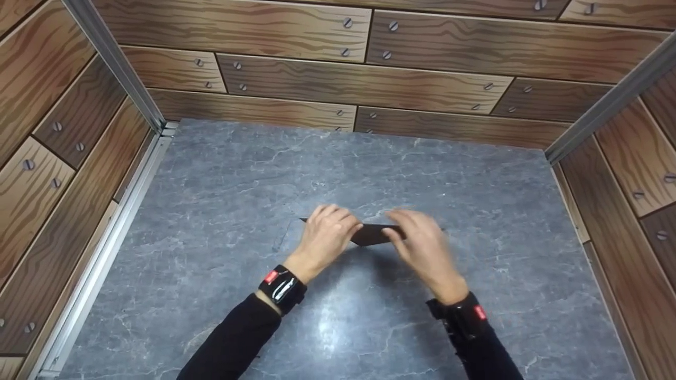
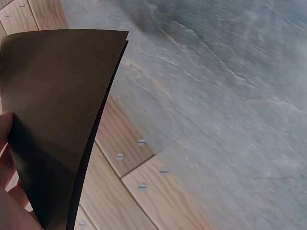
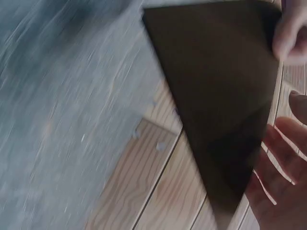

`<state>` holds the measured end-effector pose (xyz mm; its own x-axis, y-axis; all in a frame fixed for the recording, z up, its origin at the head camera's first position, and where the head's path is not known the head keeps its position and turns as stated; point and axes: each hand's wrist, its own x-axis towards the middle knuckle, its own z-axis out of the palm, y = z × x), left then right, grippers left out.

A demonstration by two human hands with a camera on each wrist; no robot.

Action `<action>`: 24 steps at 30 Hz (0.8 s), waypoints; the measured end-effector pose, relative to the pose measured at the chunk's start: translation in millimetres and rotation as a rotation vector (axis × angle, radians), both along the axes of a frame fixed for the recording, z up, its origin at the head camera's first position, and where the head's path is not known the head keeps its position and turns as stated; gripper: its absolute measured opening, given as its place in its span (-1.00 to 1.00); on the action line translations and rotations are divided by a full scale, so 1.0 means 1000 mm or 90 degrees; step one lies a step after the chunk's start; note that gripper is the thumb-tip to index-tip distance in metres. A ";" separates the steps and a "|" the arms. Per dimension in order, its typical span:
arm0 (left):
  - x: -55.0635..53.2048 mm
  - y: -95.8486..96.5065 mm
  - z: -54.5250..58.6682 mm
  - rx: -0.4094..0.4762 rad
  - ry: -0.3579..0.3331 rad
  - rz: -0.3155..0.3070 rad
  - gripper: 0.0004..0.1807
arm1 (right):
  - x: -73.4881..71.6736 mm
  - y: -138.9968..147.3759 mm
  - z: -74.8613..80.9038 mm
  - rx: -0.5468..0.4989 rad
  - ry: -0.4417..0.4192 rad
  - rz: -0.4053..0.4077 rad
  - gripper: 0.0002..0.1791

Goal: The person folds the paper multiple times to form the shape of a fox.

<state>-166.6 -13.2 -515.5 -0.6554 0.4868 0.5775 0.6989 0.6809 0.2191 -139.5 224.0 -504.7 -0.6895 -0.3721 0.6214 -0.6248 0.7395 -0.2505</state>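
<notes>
A dark brown sheet of paper, folded over so that two layers show along its edge, is held up above the grey surface in the head view. My left hand pinches its upper edge. In the left wrist view the folded paper fills the left side, the left thumb on its edge. At the paper's right end is my right hand, blurred. The right wrist view shows the right hand's fingers spread loosely beside the paper, the thumb apart from it. Whether those fingertips touch the paper's back is hidden.
A grey marble-patterned tabletop lies under both hands. Wood-plank-patterned panels enclose it at the back and both sides, with metal rails at the corners. Black bands are strapped on both wrists.
</notes>
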 end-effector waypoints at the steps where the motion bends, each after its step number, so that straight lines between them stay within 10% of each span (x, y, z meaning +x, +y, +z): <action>1: 0.000 0.002 0.001 -0.001 0.000 -0.003 -0.86 | 0.000 -0.004 -0.001 0.008 0.000 0.002 -0.65; 24: 0.001 0.016 0.004 0.008 -0.003 -0.010 -0.89 | -0.004 -0.022 -0.004 0.024 0.001 -0.008 -0.89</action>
<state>-165.7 2.6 -511.8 -0.6503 0.4903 0.5803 0.7088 0.6665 0.2311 -143.5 202.2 -508.3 -0.6938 -0.3862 0.6079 -0.6153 0.7565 -0.2217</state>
